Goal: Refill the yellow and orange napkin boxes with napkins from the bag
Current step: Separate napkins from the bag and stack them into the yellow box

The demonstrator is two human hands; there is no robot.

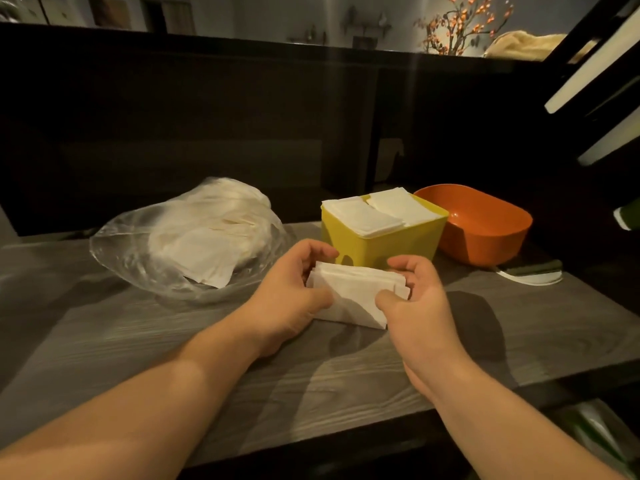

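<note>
In the head view, we hold a stack of napkins (353, 292) low at the table (138, 341), just in front of the yellow box (381, 244). The left hand (294, 299) has its grip curled round the stack's left end, and the right hand (415, 306) pinches the right end. The yellow box holds napkins up to its rim, the orange box (485, 233) stands just beside it on the right, and the bag (187, 237) of napkins lies to the left.

No readable txt, labels, brands or nos. anywhere in view. The yellow box (381, 245), orange box (485, 237), plastic bag (138, 247) & napkin stack (353, 289) show plain surfaces only. Bkgd items on the far wall (277, 15) too dim/blurred to tell.
</note>
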